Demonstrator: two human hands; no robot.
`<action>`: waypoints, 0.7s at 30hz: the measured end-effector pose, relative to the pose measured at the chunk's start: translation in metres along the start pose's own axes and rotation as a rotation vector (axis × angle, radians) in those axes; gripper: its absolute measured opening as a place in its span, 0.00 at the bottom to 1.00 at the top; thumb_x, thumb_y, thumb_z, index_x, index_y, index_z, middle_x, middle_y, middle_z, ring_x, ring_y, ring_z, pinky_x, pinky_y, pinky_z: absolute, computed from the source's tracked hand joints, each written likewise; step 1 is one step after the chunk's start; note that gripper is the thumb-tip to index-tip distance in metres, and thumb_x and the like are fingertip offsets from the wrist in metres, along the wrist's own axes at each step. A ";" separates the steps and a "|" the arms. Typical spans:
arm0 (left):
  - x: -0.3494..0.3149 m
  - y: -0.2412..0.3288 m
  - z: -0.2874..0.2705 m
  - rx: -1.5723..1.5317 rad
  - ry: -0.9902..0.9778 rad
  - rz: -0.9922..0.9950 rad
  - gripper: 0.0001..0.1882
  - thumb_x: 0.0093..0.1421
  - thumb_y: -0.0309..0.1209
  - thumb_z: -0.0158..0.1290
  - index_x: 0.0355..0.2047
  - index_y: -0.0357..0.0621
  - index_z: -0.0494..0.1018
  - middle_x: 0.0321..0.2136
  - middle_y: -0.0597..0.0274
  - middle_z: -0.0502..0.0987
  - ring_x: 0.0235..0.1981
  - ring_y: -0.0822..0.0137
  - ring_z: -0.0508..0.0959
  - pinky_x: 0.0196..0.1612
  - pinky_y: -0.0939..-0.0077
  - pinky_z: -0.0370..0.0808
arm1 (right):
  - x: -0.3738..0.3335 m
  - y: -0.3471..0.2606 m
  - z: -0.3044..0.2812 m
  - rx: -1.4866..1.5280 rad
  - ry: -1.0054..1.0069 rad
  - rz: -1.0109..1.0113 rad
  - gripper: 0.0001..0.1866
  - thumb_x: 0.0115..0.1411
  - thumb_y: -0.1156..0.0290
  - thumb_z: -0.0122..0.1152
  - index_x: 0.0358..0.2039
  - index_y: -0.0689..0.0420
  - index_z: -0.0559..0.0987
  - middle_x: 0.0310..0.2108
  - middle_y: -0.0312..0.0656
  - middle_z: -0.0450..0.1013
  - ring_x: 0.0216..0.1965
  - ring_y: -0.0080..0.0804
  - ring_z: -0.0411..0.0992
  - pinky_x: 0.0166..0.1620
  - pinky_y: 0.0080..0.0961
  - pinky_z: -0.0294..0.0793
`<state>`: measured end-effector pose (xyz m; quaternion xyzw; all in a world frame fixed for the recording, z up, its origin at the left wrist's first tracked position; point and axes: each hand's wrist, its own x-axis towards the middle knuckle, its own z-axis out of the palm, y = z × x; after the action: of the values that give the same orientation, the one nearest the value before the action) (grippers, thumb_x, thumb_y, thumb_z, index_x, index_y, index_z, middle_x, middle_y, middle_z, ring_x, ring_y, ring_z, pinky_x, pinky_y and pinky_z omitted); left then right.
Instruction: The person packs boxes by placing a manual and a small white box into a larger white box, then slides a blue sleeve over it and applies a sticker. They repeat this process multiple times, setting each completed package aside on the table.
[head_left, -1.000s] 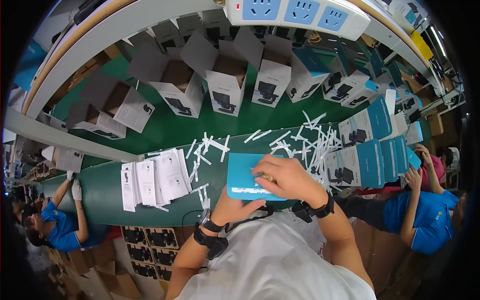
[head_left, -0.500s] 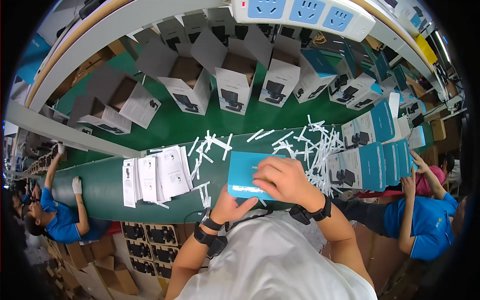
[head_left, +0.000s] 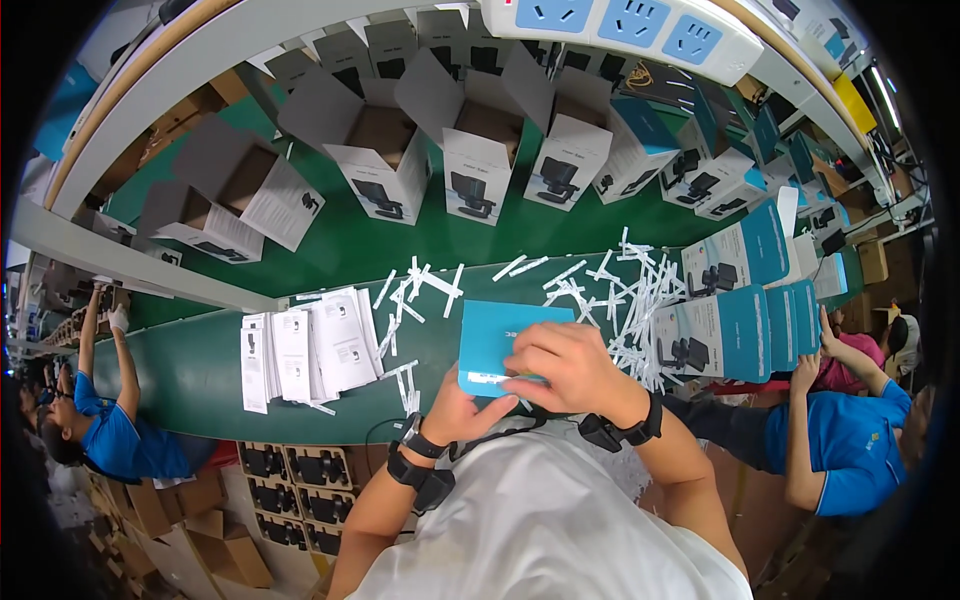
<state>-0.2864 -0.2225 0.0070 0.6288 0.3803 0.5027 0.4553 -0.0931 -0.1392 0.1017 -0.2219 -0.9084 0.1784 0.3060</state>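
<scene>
A teal carton [head_left: 505,335] stands at the table's near edge in front of me, its flat top face up. My left hand [head_left: 465,413] grips its near left corner, the thumb along the near edge and the other fingers mostly hidden. Across the top's near edge runs a white printed label strip [head_left: 486,379]. Over its right part rests my right hand [head_left: 562,368], fingers curled and thumb on the strip; whether something small is pinched there is hidden.
White paper strips [head_left: 640,310] lie scattered right and beyond. Booklet stacks [head_left: 330,345] sit left; teal-and-white cartons [head_left: 700,330] right. Open cartons [head_left: 480,180] line the back under a power strip [head_left: 640,25]. Co-workers in blue shirts [head_left: 135,440] are at both sides.
My right thumb has slid left along the label strip, covering more of it. The co-worker at left has drawn the gloved hand off the table toward the far left. The view has shifted slightly.
</scene>
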 end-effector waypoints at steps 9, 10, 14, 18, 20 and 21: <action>0.008 0.001 0.015 -0.156 0.598 0.234 0.24 0.48 0.25 0.61 0.48 0.35 0.72 0.55 0.48 0.67 0.67 0.46 0.60 0.70 0.45 0.51 | -0.091 0.020 -0.047 1.461 0.167 0.489 0.14 0.50 0.68 0.74 0.35 0.57 0.79 0.35 0.41 0.77 0.35 0.29 0.76 0.37 0.29 0.74; 0.014 0.014 0.016 -0.114 0.630 0.194 0.27 0.49 0.25 0.64 0.51 0.37 0.73 0.57 0.46 0.68 0.66 0.45 0.63 0.69 0.48 0.56 | -0.108 0.030 -0.058 0.782 0.093 0.652 0.20 0.49 0.66 0.76 0.39 0.59 0.79 0.35 0.41 0.77 0.35 0.31 0.76 0.38 0.29 0.74; 0.007 0.022 -0.012 0.296 0.248 0.093 0.31 0.50 0.27 0.70 0.55 0.46 0.74 0.60 0.46 0.69 0.61 0.44 0.70 0.62 0.55 0.70 | -0.128 0.015 -0.048 -0.173 0.048 0.725 0.32 0.43 0.65 0.81 0.50 0.59 0.80 0.36 0.43 0.77 0.32 0.35 0.75 0.38 0.28 0.76; -0.004 0.007 -0.018 0.386 0.252 0.123 0.27 0.45 0.27 0.73 0.48 0.46 0.81 0.55 0.53 0.74 0.58 0.46 0.73 0.55 0.55 0.76 | -0.099 -0.026 0.014 -0.005 0.259 0.441 0.26 0.43 0.71 0.81 0.46 0.56 0.84 0.35 0.42 0.76 0.30 0.35 0.75 0.34 0.28 0.76; -0.005 0.002 -0.019 0.525 0.228 0.194 0.27 0.44 0.27 0.74 0.47 0.47 0.82 0.54 0.54 0.75 0.57 0.46 0.73 0.54 0.55 0.77 | -0.101 -0.022 0.030 -0.012 0.293 0.456 0.23 0.45 0.73 0.80 0.44 0.56 0.84 0.34 0.41 0.76 0.29 0.34 0.75 0.32 0.27 0.75; -0.007 0.000 -0.021 0.666 0.213 0.267 0.27 0.43 0.27 0.74 0.46 0.48 0.82 0.53 0.55 0.75 0.57 0.46 0.74 0.52 0.55 0.78 | -0.104 -0.019 0.038 -0.018 0.320 0.462 0.21 0.46 0.76 0.78 0.43 0.56 0.85 0.34 0.40 0.75 0.29 0.32 0.75 0.31 0.26 0.75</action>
<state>-0.3082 -0.2248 0.0072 0.7305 0.4829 0.4692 0.1142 -0.0480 -0.2161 0.0327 -0.4511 -0.7756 0.1979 0.3948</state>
